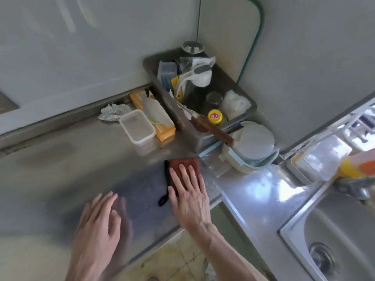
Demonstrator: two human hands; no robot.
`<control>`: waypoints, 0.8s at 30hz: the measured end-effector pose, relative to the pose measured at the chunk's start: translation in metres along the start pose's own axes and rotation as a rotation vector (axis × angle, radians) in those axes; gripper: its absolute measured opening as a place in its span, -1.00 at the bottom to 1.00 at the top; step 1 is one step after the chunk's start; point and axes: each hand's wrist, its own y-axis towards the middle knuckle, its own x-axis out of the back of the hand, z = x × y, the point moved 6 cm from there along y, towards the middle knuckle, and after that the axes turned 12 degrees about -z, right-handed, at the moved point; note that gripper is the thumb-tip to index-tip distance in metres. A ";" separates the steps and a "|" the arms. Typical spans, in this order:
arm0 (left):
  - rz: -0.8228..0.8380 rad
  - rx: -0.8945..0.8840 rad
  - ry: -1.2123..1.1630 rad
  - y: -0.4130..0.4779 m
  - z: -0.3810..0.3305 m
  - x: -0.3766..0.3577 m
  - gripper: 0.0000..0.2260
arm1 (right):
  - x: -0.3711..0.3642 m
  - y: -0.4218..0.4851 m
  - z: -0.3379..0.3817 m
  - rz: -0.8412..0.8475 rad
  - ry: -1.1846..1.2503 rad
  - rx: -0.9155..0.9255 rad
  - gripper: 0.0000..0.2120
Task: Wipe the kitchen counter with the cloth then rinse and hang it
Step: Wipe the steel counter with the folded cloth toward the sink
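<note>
A reddish-brown cloth (pixel 182 164) with a black edge and a black hanging loop lies flat on the steel counter (pixel 81 163). My right hand (pixel 188 195) presses down on it with straight, spread fingers, covering its near half. My left hand (pixel 99 224) rests flat on the counter to the left of the cloth, fingers straight and slightly spread, holding nothing. The steel sink (pixel 332 236) with its drain sits at the lower right.
Behind the cloth stand a clear plastic box (pixel 137 126), an orange carton (pixel 156 116), crumpled foil (pixel 113 113) and a metal tray (pixel 188 126) full of utensils, a knife and a yellow-capped bottle. Stacked lidded bowls (pixel 251 147) sit right of the cloth. The counter's front edge runs below my hands.
</note>
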 end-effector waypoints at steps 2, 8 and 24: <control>0.041 -0.011 -0.022 -0.001 -0.018 -0.009 -0.52 | 0.011 -0.026 -0.028 0.004 -0.013 -0.023 -0.49; 0.236 -0.093 -0.122 -0.004 -0.090 -0.037 -0.52 | 0.048 -0.109 -0.133 0.010 -0.132 -0.132 -0.38; 0.409 -0.299 -0.270 -0.021 -0.228 -0.079 -0.52 | 0.085 -0.051 -0.281 -0.044 -0.029 -0.651 -0.37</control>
